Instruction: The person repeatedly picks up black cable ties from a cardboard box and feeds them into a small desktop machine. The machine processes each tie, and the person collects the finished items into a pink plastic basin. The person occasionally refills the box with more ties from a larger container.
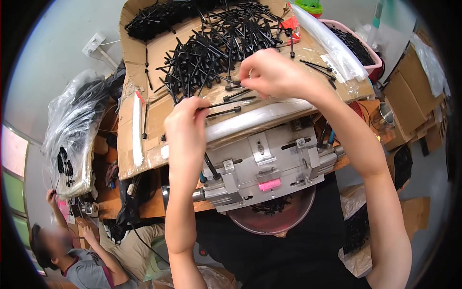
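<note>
A: Where are all the black sticks [207, 58]?
B: In a big messy pile on the cardboard [156, 113], up past the hands. Maybe they're spread there so both hands can get to them.
A: What is the left hand [186, 120] doing?
B: It's at the near edge of the pile. Its thumb and fingers look pinched on the end of a thin stick [204, 108] — the tips are a bit hard to see.
A: And the right hand [272, 74]?
B: It's a little higher up. The thumb and first finger bend round to meet, and they seem to pinch a small dark stick end [236, 83]. I think tips are good for picking one thin thing out of a tangle.
A: Why is there a white roll [250, 119] along the front?
B: I can't tell. Maybe it stops sticks from rolling off.
A: What's under the arms?
B: A metal machine [250, 154] with a pink block [270, 185] on it. A round bowl [308, 207] sits below with more sticks inside — perhaps it's there to catch them. Neither hand touches the machine.
</note>
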Motion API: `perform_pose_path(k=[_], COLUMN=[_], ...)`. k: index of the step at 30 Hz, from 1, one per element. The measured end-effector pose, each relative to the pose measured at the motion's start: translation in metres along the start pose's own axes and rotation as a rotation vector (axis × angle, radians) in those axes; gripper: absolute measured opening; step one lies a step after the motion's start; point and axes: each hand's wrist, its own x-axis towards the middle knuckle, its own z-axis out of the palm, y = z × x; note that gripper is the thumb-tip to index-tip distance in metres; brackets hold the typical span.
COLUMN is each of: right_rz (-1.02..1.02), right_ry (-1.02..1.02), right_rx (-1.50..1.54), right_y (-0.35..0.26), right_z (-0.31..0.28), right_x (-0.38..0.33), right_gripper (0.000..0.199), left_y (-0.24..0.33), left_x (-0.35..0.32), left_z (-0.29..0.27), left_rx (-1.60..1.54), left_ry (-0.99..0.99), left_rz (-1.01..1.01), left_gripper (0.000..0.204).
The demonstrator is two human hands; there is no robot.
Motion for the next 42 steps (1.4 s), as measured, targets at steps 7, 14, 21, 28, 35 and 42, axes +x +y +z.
perform_pose_path(k=[7, 14, 21, 28, 35, 42], right_rz=[-0.008, -0.059, -0.091, -0.097, -0.101, -0.071], right_ry=[0.423, 0.499, 0.699, 0.476, 0.307, 0.269], right_rx=[0.813, 1.021, 0.928, 0.242, 0.145, 0.047], right_y=[0.015, 0.008, -0.011, -0.025, -0.020, -0.025], right_z=[-0.030, -0.011, 0.007, 0.111, 0.166, 0.158], right_x=[-0.092, -0.142, -0.171, -0.218, -0.220, -0.215], right_gripper=[0.044, 0.031, 0.022, 0.058, 0.067, 0.060], left_y=[0.069, 0.110, 0.112, 0.102, 0.025, 0.030], left_x=[-0.099, -0.188, -0.183, -0.139, -0.007, 0.003], left_z=[-0.017, 0.043, 0.052, 0.020, 0.024, 0.016], left_rx=[0.008, 0.021, 0.144, 0.026, 0.178, 0.074], left_ry=[0.064, -0.274, -0.312, -0.328, -0.093, -0.264], left_rz=[-0.056, -0.015, 0.013, 0.045, -0.016, -0.043], left_gripper=[0.059, 0.072, 0.064, 0.069, 0.028, 0.035])
